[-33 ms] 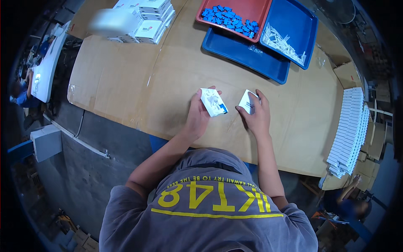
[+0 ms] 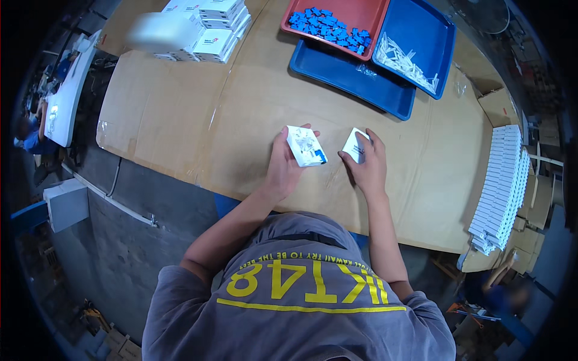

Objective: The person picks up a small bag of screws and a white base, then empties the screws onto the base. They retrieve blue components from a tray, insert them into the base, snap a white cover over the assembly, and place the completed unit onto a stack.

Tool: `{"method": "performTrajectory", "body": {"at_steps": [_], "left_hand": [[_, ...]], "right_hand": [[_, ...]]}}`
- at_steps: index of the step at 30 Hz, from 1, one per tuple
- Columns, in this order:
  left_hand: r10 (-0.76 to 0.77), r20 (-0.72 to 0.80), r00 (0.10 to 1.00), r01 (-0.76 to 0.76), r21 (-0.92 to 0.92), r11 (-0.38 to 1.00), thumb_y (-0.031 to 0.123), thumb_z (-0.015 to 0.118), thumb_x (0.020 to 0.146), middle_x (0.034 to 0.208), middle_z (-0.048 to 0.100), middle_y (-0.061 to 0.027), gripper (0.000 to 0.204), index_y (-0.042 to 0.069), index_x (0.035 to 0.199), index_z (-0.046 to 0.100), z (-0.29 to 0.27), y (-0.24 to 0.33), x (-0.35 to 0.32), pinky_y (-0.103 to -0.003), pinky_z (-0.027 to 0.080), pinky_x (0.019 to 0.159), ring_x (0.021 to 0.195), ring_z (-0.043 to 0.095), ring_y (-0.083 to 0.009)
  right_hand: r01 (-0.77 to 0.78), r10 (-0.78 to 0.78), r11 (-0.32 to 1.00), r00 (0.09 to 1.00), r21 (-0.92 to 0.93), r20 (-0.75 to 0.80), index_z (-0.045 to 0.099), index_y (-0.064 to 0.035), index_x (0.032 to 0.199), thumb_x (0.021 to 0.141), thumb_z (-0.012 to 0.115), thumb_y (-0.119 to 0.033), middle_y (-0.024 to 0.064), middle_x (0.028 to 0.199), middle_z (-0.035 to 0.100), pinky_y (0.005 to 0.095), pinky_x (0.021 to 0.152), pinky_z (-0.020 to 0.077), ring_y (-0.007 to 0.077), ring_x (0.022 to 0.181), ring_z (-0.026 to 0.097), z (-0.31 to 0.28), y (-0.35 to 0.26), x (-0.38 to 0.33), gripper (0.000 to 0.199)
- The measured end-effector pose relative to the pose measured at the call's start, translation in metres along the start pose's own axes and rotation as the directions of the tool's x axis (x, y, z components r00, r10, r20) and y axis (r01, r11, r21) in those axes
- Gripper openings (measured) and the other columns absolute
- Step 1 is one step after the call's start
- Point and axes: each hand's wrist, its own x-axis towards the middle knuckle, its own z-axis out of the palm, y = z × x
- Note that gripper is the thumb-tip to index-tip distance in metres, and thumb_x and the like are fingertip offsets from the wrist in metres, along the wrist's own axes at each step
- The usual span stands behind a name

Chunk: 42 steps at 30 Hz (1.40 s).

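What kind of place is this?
Probably a small packing workshop: a cardboard-covered worktable, a red plastic tray of small blue parts, stacked white cartons, and a long row of flat white boxes.

Brown cardboard-covered worktable (image 2: pixel 180 114) fills the centre and upper frame. Grey concrete floor (image 2: pixel 120 240) lies at lower left, with a pale box-shaped unit (image 2: pixel 66 204) beside a thin cable. Cardboard cartons (image 2: pixel 530 234) stand at the right edge. Lighting is even, overhead.
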Motion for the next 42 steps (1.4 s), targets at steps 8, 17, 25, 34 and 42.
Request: {"method": "performTrajectory", "body": {"at_steps": [8,17,25,34,42], "left_hand": [[-0.197,0.101,0.975,0.212,-0.166,0.963,0.062,0.03,0.107,0.142,0.06,-0.0188,0.073,0.007,0.15,0.049,0.008,0.007,-0.003,-0.047,0.045,0.107,0.121,0.061,-0.0318],[-0.297,0.231,0.927,0.35,-0.239,0.906,0.064,0.031,0.107,0.146,0.058,-0.0179,0.073,0.008,0.149,0.051,0.012,0.004,-0.006,-0.048,0.049,0.106,0.126,0.061,-0.0321],[-0.334,0.229,0.914,0.388,-0.259,0.884,0.066,0.032,0.106,0.144,0.06,-0.0173,0.075,0.007,0.148,0.052,0.024,-0.008,-0.022,-0.048,0.05,0.108,0.126,0.062,-0.0335],[-0.369,0.153,0.917,0.392,-0.177,0.903,0.066,0.028,0.107,0.133,0.066,-0.0157,0.073,0.009,0.143,0.055,0.044,-0.015,-0.022,-0.048,0.052,0.102,0.12,0.065,-0.0312],[-0.401,0.09,0.911,0.411,-0.182,0.893,0.066,0.027,0.108,0.129,0.067,-0.0113,0.068,0.014,0.14,0.057,0.047,-0.019,-0.025,-0.048,0.054,0.098,0.115,0.066,-0.03]], "right_hand": [[0.227,-0.223,0.974,0.96,-0.004,0.169,0.066,-0.0069,0.135,0.074,0.091,-0.028,0.02,0.149,0.054,0.0483,0.111,0.0456,0.0403,0.136,0.051,-0.02,0.003,0.006,0.069],[-0.356,0.026,-0.291,0.925,0.888,0.379,0.036,0.0008,0.158,0.109,0.046,-0.052,0.0277,0.156,0.045,0.0597,0.116,0.0432,0.0442,0.143,0.048,-0.065,-0.008,0.021,0.073],[-0.338,-0.005,-0.381,0.932,0.861,0.363,0.031,-0.0017,0.161,0.11,0.037,-0.053,0.0326,0.156,0.041,0.0634,0.116,0.0404,0.0487,0.143,0.045,-0.085,-0.036,0.055,0.073],[-0.462,-0.018,0.17,0.882,0.871,0.471,0.048,0.0029,0.151,0.11,0.043,-0.043,0.0192,0.133,0.067,0.039,0.105,0.0505,0.0263,0.124,0.065,-0.045,-0.045,0.037,0.062],[-0.443,-0.069,0.488,0.839,0.752,0.539,0.062,-0.007,0.144,0.109,0.052,-0.039,0.0085,0.125,0.071,0.0269,0.089,0.0506,0.017,0.116,0.065,-0.046,-0.046,0.03,0.048]]}}
